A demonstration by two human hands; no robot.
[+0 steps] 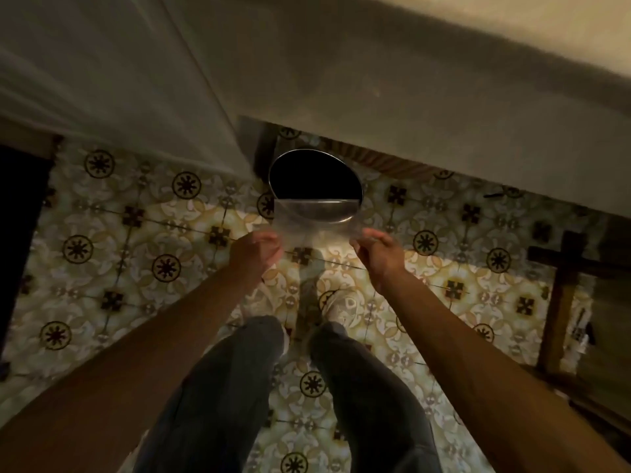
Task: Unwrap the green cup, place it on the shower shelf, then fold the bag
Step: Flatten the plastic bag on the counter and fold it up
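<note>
The floor (143, 233) is covered in tiles with a busy pattern: cream and tan swirls, dark round flower shapes and dark little crosses. The middle of the floor is bright, and the edges of the room are dim. A round shiny metal bin (316, 186) stands on the tiles, open and black inside. Behind it runs a pale wall (392, 97), and a light curtain (102, 80) hangs on the left. On the far left is a dark gap (18, 227). On the right stands a dark wooden frame (563, 288).

Head camera looks steeply down (wide-angle).
</note>
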